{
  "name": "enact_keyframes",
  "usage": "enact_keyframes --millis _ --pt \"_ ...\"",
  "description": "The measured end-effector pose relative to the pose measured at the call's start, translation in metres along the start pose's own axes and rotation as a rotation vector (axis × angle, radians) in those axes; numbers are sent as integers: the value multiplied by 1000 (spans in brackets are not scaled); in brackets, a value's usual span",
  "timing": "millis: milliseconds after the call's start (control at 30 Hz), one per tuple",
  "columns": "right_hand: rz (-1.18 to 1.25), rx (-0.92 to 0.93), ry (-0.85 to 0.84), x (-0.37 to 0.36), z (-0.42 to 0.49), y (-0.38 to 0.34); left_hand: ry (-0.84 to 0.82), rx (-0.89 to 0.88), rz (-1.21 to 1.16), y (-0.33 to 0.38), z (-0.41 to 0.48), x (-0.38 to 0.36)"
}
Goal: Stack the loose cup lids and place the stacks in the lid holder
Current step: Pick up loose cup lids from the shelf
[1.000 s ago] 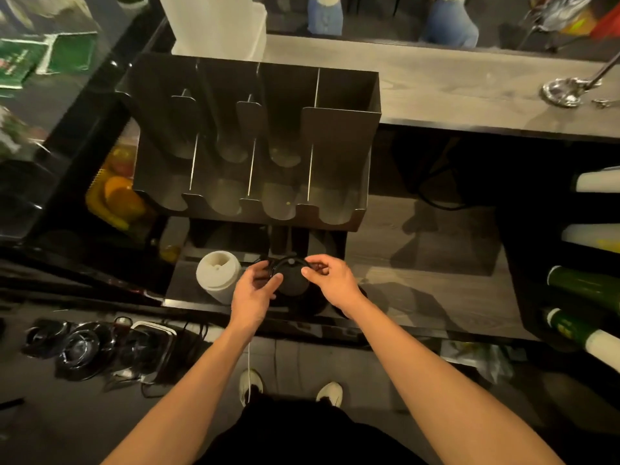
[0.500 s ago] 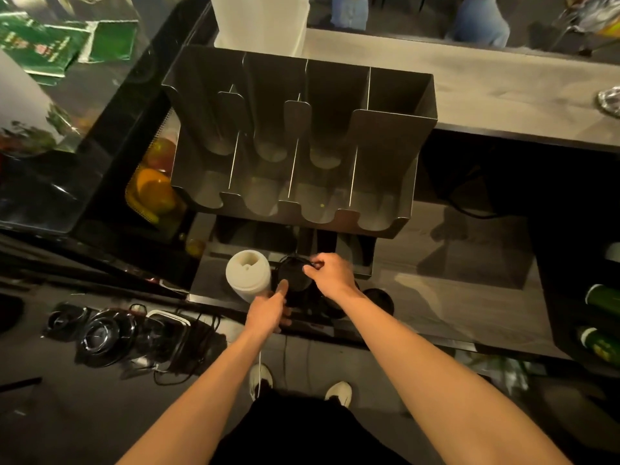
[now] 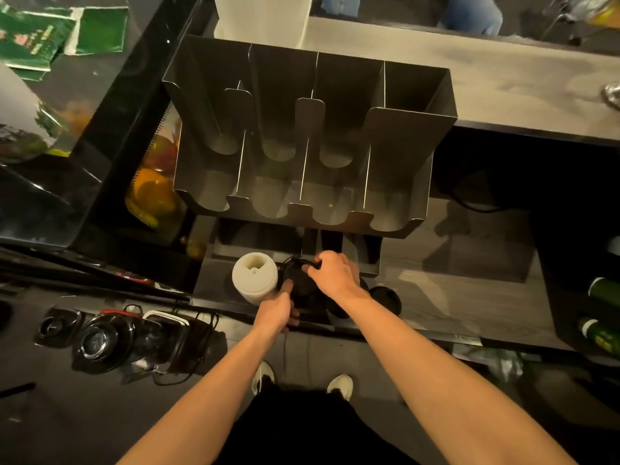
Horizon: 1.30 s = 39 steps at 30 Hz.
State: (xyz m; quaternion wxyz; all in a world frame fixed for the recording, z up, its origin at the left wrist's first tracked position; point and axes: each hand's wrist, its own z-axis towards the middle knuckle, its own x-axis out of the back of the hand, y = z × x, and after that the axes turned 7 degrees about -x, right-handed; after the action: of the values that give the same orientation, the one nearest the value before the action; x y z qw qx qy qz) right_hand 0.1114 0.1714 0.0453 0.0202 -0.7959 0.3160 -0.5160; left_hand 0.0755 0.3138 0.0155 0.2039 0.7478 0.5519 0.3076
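Note:
A dark metal lid holder (image 3: 396, 135) with several upright slots stands on the counter above my hands; its slots show no lids. Below it, near the counter's front edge, sits a stack of black cup lids (image 3: 297, 280). My right hand (image 3: 335, 273) pinches the top black lid at its far rim. My left hand (image 3: 276, 308) lies at the stack's near side with a finger touching it. A stack of white lids (image 3: 255, 276) stands upright just left of the black ones. Another black lid (image 3: 385, 298) lies on the counter to the right.
A grey wooden counter (image 3: 469, 290) runs to the right. Green bottles (image 3: 600, 333) lie on a dark rack at the right edge. Fruit in a mesh basket (image 3: 151, 193) sits left of the holder. Black containers and cables (image 3: 100, 340) lie on the floor at the left.
The view has shifted, so the holder now sits further right. My left hand drew back from the lid's rim to the stack's near side. My right hand stays on the top black lid.

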Motion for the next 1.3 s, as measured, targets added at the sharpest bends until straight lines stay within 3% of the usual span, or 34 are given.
enact_keyframes --millis 167,400,567,1033,1300 --pt "-17 -22 -33 0 3 1 -26 34 28 -1 1 1" --pt "-62 112 -78 1 4 0 -27 29 172 4 2 0" --pt "-164 219 -157 9 0 12 -69 34 114 8 0 2" --pt "-188 285 -119 3 -5 29 -84 65 63 3 -8 -4" --pt "-16 155 -65 -6 -5 27 -52 39 -49 2 -7 -6"
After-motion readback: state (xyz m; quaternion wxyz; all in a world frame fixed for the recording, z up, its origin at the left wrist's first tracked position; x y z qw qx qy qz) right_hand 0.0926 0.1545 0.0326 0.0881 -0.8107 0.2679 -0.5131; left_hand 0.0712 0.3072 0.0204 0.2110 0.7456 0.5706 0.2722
